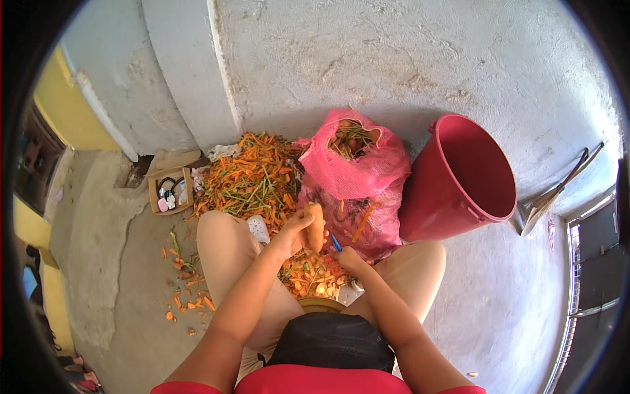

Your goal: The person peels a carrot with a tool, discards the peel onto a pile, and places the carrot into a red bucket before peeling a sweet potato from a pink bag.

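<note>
My left hand [296, 231] is wrapped round a thick, pale orange carrot [315, 226], held upright over the space between my knees. Just to its right, my right hand [352, 262] grips a small tool with a blue part [336, 243]; whether it is a peeler or a knife is too small to tell. Below both hands lies a heap of orange peelings [308, 279], with the rim of a yellowish container [320, 304] showing at its near side. The tool and the carrot look slightly apart.
A pink mesh sack [357, 164] of carrots and a tall red bin [430, 190] stand by the wall. Left of them rises a big pile of peelings and green stems [246, 177], beside a small cardboard box [169, 192]. Carrot scraps [190, 304] litter the floor at left. A dustpan [535, 210] leans at right.
</note>
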Demonstrator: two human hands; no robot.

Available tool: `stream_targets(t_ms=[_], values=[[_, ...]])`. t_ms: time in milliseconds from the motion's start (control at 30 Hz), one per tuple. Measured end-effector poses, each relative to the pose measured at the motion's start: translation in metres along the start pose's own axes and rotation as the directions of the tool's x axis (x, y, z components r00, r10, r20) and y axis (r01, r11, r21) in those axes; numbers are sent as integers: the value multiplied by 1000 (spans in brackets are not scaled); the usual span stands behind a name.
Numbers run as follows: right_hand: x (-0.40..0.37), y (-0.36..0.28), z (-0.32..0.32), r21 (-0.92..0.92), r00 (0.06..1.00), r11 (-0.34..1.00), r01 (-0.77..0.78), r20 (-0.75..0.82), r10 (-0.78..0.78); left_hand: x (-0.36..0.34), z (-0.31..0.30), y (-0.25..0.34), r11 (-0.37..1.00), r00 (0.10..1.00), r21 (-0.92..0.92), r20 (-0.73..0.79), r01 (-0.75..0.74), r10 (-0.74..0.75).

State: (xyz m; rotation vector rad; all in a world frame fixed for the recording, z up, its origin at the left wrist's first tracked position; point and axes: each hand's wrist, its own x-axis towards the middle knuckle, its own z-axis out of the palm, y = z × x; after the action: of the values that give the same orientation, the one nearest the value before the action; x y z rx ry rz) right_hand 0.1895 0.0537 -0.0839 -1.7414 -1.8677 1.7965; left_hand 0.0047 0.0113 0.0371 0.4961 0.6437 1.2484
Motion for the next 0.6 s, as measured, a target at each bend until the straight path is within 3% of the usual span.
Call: stream_targets(t_ms=[100,233,333,500,533,567,600], values=[[-3,2,2,70,997,995,77,-8,-76,4,-5,-10,998,996,-27,-73,-55,53],[-9,-5,1,148,999,989,14,30,-19,8,-11,-12,989,968,-13,-206,-146,141],[-17,-16,-3,141,998,989,-41,57,33,9,-14,-8,944,989,-324,-151,-60,11],[-28,-28,-5,94,998,995,-21,62,15,9,-12,-16,969,985,-241,-171,-50,9],[-26,-26,-4,234,998,972,-30,62,16,12,-16,-20,976,984,-212,-179,-48,10],[-22,-21,-2,370,998,928,-37,62,16,12,-24,-20,991,996,-130,-83,12,-23],[-17,-16,0,499,998,866,-44,61,16,13,-26,-23,985,992,-175,-123,9,-31]])
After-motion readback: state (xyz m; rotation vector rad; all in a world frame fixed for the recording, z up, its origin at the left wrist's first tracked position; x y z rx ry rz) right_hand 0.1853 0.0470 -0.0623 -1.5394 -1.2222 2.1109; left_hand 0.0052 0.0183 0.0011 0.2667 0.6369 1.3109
